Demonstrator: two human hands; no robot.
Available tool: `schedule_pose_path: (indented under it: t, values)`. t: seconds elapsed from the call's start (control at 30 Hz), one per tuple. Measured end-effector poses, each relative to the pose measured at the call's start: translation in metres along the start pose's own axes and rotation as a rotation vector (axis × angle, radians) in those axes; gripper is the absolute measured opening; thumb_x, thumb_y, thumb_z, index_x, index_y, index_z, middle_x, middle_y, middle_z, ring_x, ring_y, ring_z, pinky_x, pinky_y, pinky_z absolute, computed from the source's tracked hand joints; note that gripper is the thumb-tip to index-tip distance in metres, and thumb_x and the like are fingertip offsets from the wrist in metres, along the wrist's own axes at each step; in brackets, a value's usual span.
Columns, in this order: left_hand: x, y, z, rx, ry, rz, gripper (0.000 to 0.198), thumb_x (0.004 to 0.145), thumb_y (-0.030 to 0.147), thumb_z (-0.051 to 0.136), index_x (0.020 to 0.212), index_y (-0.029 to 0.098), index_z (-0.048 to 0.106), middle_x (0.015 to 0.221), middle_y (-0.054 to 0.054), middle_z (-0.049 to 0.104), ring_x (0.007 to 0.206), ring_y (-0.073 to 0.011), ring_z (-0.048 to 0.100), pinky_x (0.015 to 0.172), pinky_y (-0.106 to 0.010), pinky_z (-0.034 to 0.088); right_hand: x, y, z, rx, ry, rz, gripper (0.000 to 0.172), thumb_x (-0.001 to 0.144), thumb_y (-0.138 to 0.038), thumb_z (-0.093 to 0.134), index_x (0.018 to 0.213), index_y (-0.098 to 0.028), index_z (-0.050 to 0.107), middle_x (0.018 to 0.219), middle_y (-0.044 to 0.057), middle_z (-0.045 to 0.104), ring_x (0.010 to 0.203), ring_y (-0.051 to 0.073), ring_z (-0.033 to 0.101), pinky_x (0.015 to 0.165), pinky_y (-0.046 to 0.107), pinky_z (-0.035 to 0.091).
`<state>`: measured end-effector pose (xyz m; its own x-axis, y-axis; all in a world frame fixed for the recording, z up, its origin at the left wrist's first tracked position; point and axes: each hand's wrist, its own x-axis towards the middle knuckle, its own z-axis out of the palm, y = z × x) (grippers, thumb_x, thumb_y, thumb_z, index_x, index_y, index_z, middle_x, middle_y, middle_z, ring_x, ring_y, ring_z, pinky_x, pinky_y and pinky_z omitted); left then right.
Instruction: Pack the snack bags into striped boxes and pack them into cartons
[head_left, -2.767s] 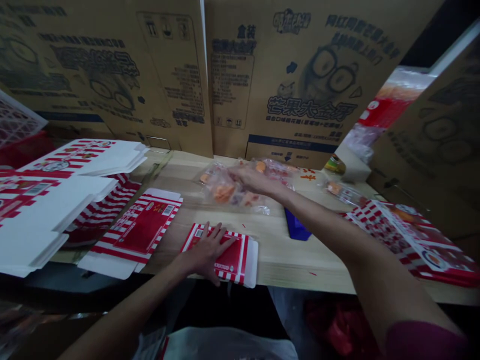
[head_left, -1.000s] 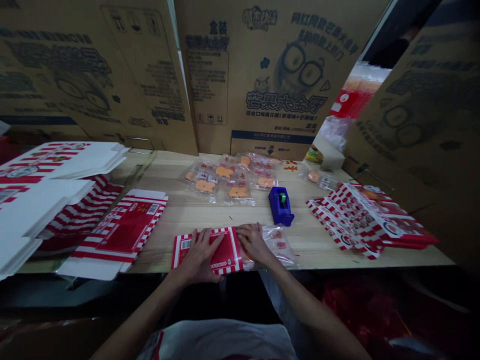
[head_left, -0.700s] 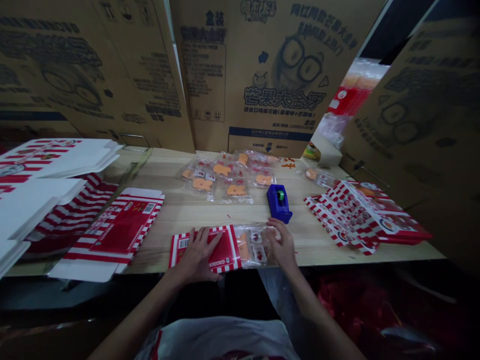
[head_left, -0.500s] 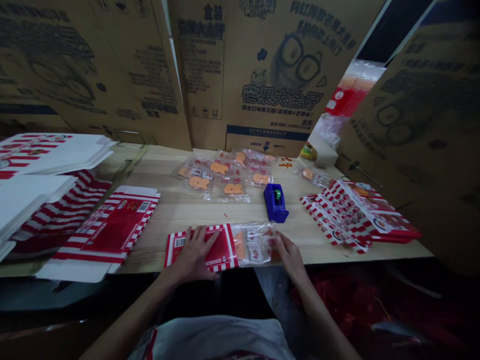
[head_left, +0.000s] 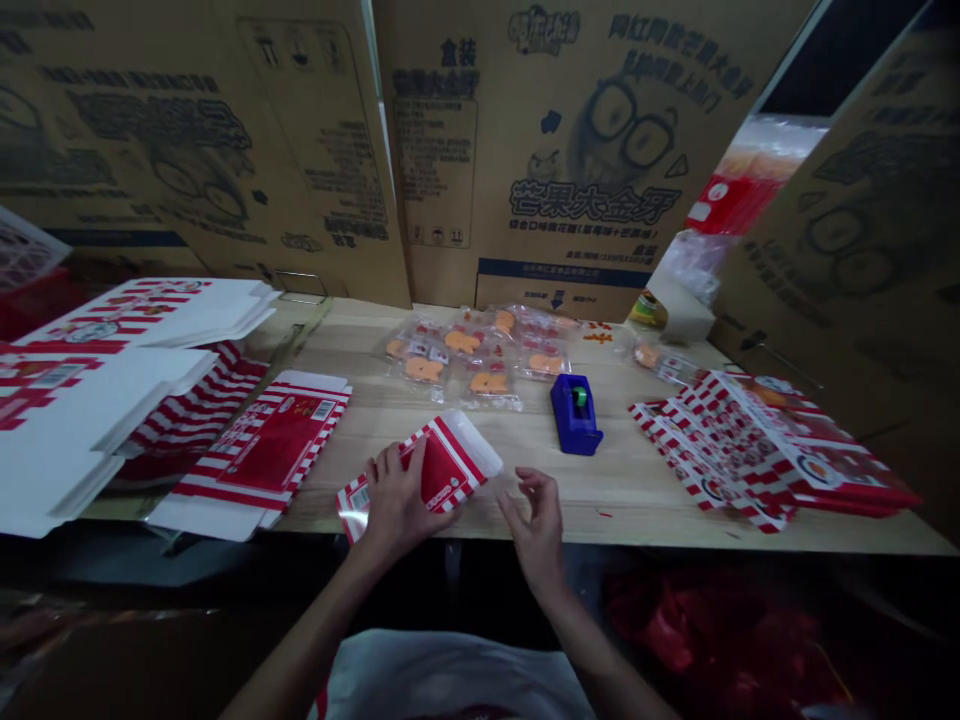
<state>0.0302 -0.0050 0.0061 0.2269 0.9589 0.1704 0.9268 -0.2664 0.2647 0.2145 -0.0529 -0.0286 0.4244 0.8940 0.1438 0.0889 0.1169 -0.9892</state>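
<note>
My left hand grips a red-and-white striped carton, which stands tilted on the table with its white flap at the far end. A bit of clear plastic shows at the carton's near end, and I cannot tell what is inside. My right hand hangs just above the wooden table, fingers curled and apart, holding nothing. The nearest thing to it is the carton. Beyond it stands a blue tape dispenser.
Clear packets of orange sweets lie at the table's far side. Flat striped cartons and white-and-red stacks fill the left, and printed packaging lies at right. Tall cardboard sheets stand behind. Red plastic lies below the table's front edge.
The carton has tilted up in my left hand. The clear bag no longer lies beside it. My right hand has let go and moved back from the table toward me.
</note>
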Motion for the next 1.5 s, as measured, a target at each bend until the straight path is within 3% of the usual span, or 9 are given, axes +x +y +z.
schedule_pose_path:
  t: [0.13,0.2,0.37,0.57,0.7,0.87,1.1,1.27,1.5]
  values:
    - [-0.018,0.026,0.001,-0.137,0.074,-0.077,0.116,0.053,0.063,0.077,0.146,0.016,0.027,0.128,-0.021,0.042,0.118,-0.0437,0.041,0.099,-0.061,0.033,-0.004,-0.005,0.007,0.213,-0.030,0.147,0.041,0.070,-0.037,0.076,0.082,-0.027,0.038,0.086,-0.001,0.061,0.076,0.018,0.064,0.068,0.032,0.056]
    - [-0.028,0.029,0.006,-0.292,0.080,-0.095,0.112,0.060,0.060,0.075,0.149,0.018,0.021,0.127,-0.018,0.045,0.118,-0.0406,0.044,0.098,-0.058,0.038,0.002,-0.007,0.005,0.259,0.005,0.206,0.040,0.071,-0.036,0.075,0.082,-0.027,0.038,0.075,-0.005,0.060,0.065,0.016,0.062,0.060,0.029,0.054]
    - [-0.043,0.015,0.017,-0.883,-0.073,-0.127,0.076,0.090,0.043,0.049,0.152,0.022,0.011,0.134,-0.013,0.052,0.116,-0.0270,0.056,0.097,-0.045,0.048,0.012,-0.007,-0.019,0.336,-0.190,0.304,0.040,0.073,-0.034,0.075,0.099,-0.028,0.045,0.093,0.000,0.070,0.074,0.019,0.068,0.064,0.031,0.055]
    - [-0.057,0.008,0.029,-1.324,-0.127,-0.121,0.075,0.086,0.039,0.061,0.149,0.023,0.025,0.146,-0.014,0.044,0.133,-0.0314,0.044,0.109,-0.046,0.038,-0.009,0.012,-0.033,0.156,-0.224,0.184,0.045,0.082,-0.038,0.067,0.124,-0.025,0.055,0.128,0.007,0.062,0.114,0.024,0.060,0.094,0.037,0.049]
    - [-0.064,0.003,0.031,-1.652,-0.305,-0.122,0.074,0.078,0.029,0.073,0.140,0.028,0.034,0.137,-0.011,0.051,0.121,-0.0294,0.054,0.101,-0.042,0.045,-0.016,0.017,-0.036,0.012,-0.233,0.106,0.037,0.083,-0.038,0.064,0.116,-0.023,0.058,0.116,0.005,0.064,0.105,0.022,0.060,0.090,0.032,0.047]
    - [-0.063,0.002,0.029,-1.624,-0.389,-0.152,0.043,0.074,0.026,0.077,0.106,0.024,0.048,0.103,-0.002,0.061,0.091,-0.0190,0.061,0.078,-0.029,0.050,-0.012,0.014,-0.037,-0.149,-0.364,-0.055,0.009,0.090,-0.031,0.056,0.088,-0.022,0.058,0.080,-0.001,0.057,0.072,0.015,0.053,0.068,0.025,0.042]
    - [-0.052,0.009,0.035,-1.489,-0.049,-0.196,0.026,0.080,0.029,0.070,0.071,0.018,0.049,0.079,0.002,0.055,0.075,-0.0125,0.052,0.070,-0.023,0.043,-0.008,0.008,-0.031,-0.064,-0.380,-0.115,0.018,0.089,-0.026,0.058,0.072,-0.021,0.054,0.087,0.001,0.057,0.083,0.016,0.054,0.076,0.027,0.041]
    - [-0.051,0.009,0.039,-1.576,0.020,-0.297,0.018,0.078,0.026,0.073,0.089,0.019,0.059,0.087,0.000,0.061,0.081,-0.0141,0.058,0.074,-0.024,0.046,-0.010,0.009,-0.026,0.042,-0.260,0.083,0.013,0.084,-0.032,0.064,0.091,-0.022,0.058,0.084,0.000,0.060,0.074,0.015,0.056,0.067,0.026,0.044]
    - [-0.055,0.008,0.039,-1.522,0.036,-0.280,0.038,0.083,0.029,0.068,0.120,0.024,0.061,0.113,-0.006,0.063,0.100,-0.0193,0.061,0.085,-0.030,0.048,-0.010,0.010,-0.026,0.004,-0.226,0.065,0.024,0.085,-0.035,0.063,0.106,-0.023,0.063,0.098,0.004,0.066,0.087,0.019,0.061,0.076,0.029,0.048]
